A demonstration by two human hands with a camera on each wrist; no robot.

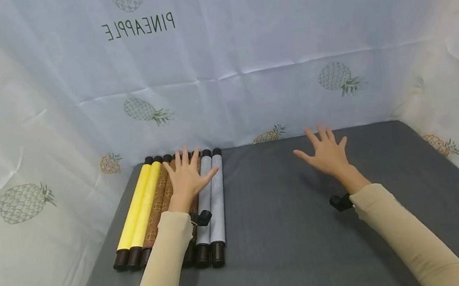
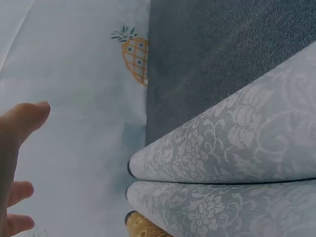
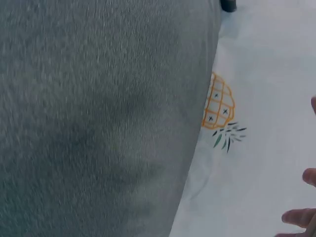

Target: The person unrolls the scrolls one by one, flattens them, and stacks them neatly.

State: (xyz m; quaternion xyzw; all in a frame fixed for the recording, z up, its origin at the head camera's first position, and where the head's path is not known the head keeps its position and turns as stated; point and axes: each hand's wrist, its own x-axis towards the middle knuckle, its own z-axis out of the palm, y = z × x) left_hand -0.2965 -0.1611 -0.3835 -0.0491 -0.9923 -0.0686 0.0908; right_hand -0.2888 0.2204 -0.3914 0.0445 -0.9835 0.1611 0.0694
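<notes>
My left hand (image 1: 188, 179) hovers with fingers spread above a row of rolled scrolls with dark end knobs. Two yellow scrolls (image 1: 135, 201) lie at the row's left, brown patterned scrolls (image 1: 156, 213) in the middle, partly hidden by my hand and forearm. Two pale grey scrolls (image 1: 216, 199) form the right end; the left wrist view shows floral weave on a grey scroll (image 2: 237, 133). My right hand (image 1: 328, 153), fingers spread too, is over the dark table and holds nothing. Only its fingertips (image 3: 298, 217) show at the edge of the right wrist view.
A dark grey cloth covers the table (image 1: 281, 254). White curtains (image 1: 232, 39) with printed pineapples hang behind it and along both sides. Each wrist carries a small black camera mount (image 1: 341, 202).
</notes>
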